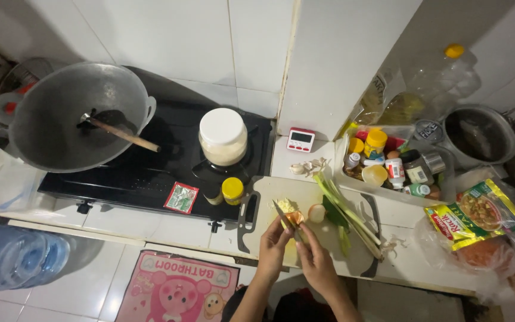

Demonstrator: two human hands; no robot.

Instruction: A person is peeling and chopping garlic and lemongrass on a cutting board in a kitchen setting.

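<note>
Two hands: left (274, 243) pinches a round orange piece (294, 218), right (314, 255) grips a slim steel knife (284, 216).

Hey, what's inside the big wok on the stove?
The wok holds a wooden-handled spatula resting over a dark patch at the bottom. Whatever lies under the spatula's blade is covered.

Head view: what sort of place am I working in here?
Most likely a small home kitchen. A wok with a wooden-handled spatula sits on a black gas stove, both hands work with a knife over a cutting board, and a tray of seasoning jars stands against the white tiled wall.
</note>
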